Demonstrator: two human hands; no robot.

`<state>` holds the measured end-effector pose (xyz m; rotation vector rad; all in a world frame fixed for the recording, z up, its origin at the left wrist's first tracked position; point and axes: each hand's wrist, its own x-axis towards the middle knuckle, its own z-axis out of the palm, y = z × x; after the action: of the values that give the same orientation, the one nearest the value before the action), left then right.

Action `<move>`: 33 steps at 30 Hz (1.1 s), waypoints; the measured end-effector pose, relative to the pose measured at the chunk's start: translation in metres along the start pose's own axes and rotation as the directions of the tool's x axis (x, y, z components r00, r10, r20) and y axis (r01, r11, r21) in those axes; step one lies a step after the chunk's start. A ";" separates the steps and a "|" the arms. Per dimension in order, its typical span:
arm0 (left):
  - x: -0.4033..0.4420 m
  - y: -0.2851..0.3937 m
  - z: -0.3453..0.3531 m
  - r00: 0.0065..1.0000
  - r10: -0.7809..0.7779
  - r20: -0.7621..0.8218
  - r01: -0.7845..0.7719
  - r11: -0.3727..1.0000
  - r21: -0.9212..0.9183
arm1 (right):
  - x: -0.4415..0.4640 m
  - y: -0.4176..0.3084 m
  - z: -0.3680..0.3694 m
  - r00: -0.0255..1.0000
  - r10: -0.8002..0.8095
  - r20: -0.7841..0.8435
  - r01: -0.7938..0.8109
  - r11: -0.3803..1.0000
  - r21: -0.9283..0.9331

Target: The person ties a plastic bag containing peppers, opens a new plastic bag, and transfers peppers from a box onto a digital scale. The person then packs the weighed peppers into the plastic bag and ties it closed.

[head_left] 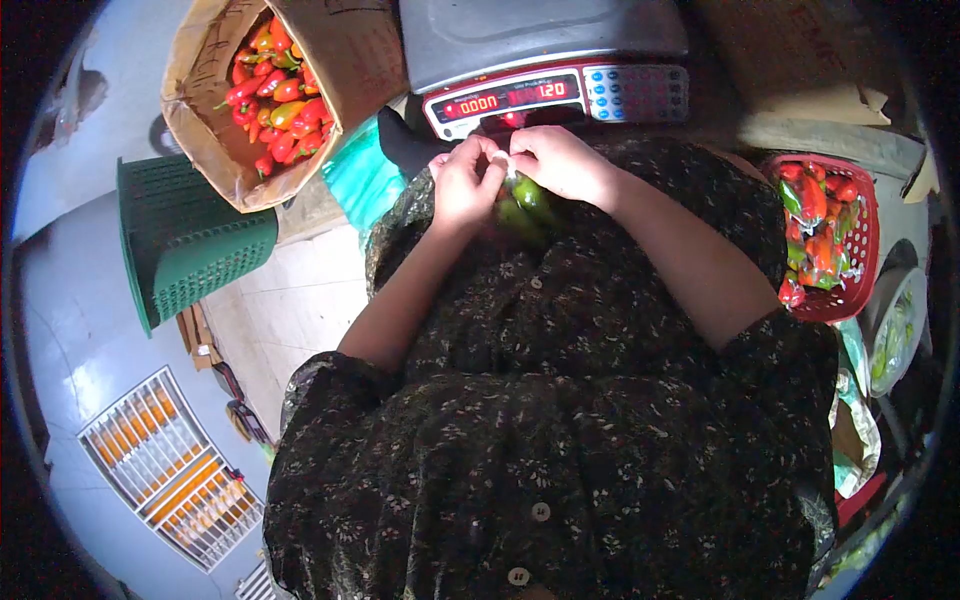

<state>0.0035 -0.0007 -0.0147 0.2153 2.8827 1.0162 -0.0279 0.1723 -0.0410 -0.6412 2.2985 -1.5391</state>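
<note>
Low in front of the scale, a clear plastic bag of green peppers (527, 208) hangs over my lap. My left hand (466, 187) is closed, pinching the bag's gathered top between thumb and fingers. From the other side my right hand (562, 166) is closed on the same gathered neck, its fingertips almost touching the left ones. Exactly how the plastic is twisted or knotted is hidden by the fingers. Just beyond both hands stands a digital scale (540, 48) with lit red figures on its display.
A cardboard box (184, 128) of red and orange peppers stands at upper left, beside a green plastic basket (200, 262). On the right, a red basket (862, 245) holds bagged peppers. A teal plastic bag (365, 168) lies left of the scale.
</note>
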 end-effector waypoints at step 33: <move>0.000 0.000 0.004 0.994 0.100 -0.050 -0.098 0.994 0.044 | -0.001 -0.002 -0.013 0.990 0.023 0.139 -0.016 0.998 -0.052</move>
<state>0.0039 0.0022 -0.0176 0.3433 2.9685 0.9923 -0.0327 0.1825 -0.0341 -0.7140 2.2387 -1.3843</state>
